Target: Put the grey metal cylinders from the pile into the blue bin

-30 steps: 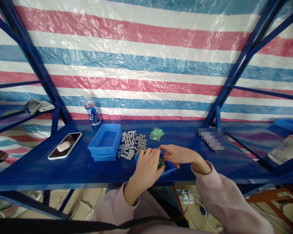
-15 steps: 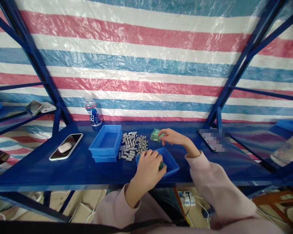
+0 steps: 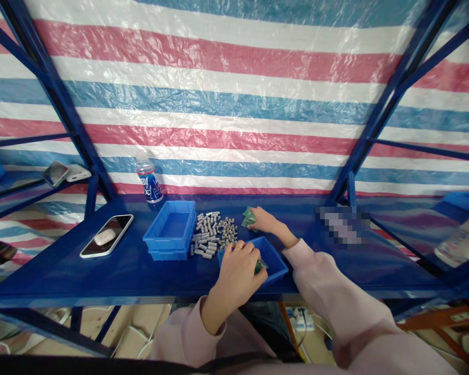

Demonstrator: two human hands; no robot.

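Observation:
My left hand (image 3: 237, 271) is over the left side of a blue bin (image 3: 276, 255), its fingers curled round a dark green piece (image 3: 260, 266) that looks like a circuit board; most of it is hidden by the palm. Just beyond the bin, my right hand (image 3: 266, 221) has its fingertips closed on the edge of flat green circuit boards (image 3: 248, 217) lying on the table. To the left of both hands, silvery metal cylinders (image 3: 205, 233) and smaller metal pieces (image 3: 227, 230) form a loose pile.
Two stacked blue bins (image 3: 170, 229) stand left of the metal pile, with a water bottle (image 3: 150, 179) behind them. A phone (image 3: 119, 229) with a white case (image 3: 105, 237) on it lies further left. A blurred-out object (image 3: 342, 226) rests at the right. Blue frame posts flank the table.
My right hand has moved slightly left and closed its fingers on the green circuit boards, which appear slightly tilted now. My left hand has stayed over the bin.

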